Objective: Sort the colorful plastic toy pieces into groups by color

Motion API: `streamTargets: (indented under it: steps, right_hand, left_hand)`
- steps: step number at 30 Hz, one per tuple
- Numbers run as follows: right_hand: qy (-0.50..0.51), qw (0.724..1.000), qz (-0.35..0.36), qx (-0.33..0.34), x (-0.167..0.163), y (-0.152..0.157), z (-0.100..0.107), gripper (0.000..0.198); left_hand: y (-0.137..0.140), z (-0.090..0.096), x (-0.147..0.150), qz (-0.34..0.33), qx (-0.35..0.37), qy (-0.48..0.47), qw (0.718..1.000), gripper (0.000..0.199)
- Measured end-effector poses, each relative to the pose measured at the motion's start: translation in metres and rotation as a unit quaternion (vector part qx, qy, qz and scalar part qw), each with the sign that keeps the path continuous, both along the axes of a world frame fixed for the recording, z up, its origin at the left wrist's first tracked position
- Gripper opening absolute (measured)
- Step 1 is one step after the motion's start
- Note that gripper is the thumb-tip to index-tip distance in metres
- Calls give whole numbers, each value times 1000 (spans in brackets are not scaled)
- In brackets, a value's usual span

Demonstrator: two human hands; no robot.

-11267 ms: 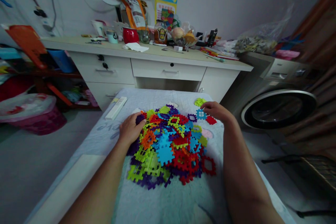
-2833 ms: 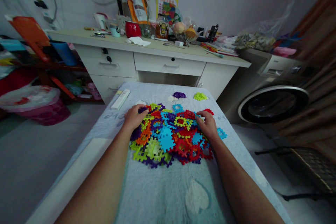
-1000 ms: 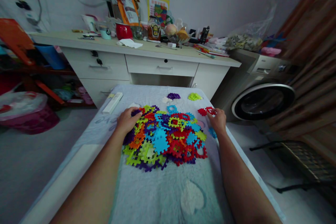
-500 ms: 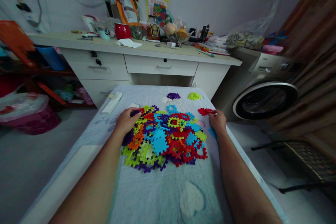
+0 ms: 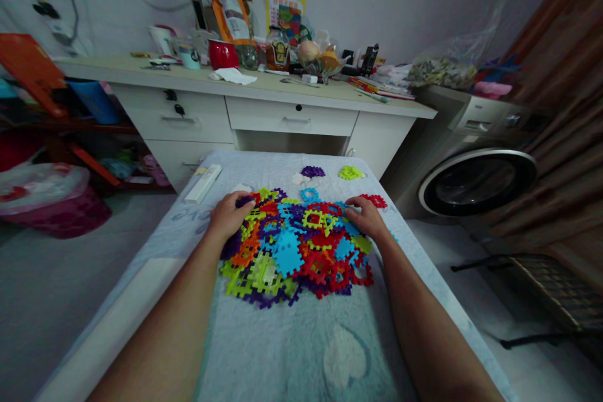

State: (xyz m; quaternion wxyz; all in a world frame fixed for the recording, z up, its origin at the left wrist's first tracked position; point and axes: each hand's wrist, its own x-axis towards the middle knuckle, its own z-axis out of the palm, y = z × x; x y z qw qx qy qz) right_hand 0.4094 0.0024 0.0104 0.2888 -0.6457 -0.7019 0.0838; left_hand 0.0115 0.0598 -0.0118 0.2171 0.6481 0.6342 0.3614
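Note:
A heap of flat notched plastic building pieces (image 5: 288,252) in purple, red, orange, blue and lime green lies on the cloth-covered table. At its left edge, my left hand (image 5: 228,217) is curled with fingers and thumb around a purple notched piece (image 5: 244,201). My right hand (image 5: 368,218) reaches over the heap's right side, fingers and thumb apart above blue pieces, holding nothing I can see. Behind the heap sit small separate groups: purple pieces (image 5: 313,171), lime green pieces (image 5: 351,173) and red pieces (image 5: 375,201), the last just beyond my right hand.
A long white box (image 5: 203,184) lies at the table's back left. Past the table stands a white desk (image 5: 292,114) carrying jars, a red pot (image 5: 223,54) and papers. A washing machine (image 5: 475,163) is at the right, a pink bin (image 5: 56,204) at the left.
My right hand has let go of a red piece at the red group and moved left onto the heap. My left hand has stayed at the heap's left edge.

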Motion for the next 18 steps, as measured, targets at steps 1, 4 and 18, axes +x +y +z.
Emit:
streamTargets:
  steps: [1,4,18]
  right_hand:
    - [-5,1000,8,-9,-3,0,-1,29]
    - [-20,999,17,-25,-6,0,-3,32]
    - [-20,999,29,-26,0,2,-5,17]
  left_hand:
    - [0,1,0,2,-1,-1,1000,36]
    - [-1,3,1,6,-5,-3,1000,35]
    - [0,1,1,4,-10,13,1000,37]
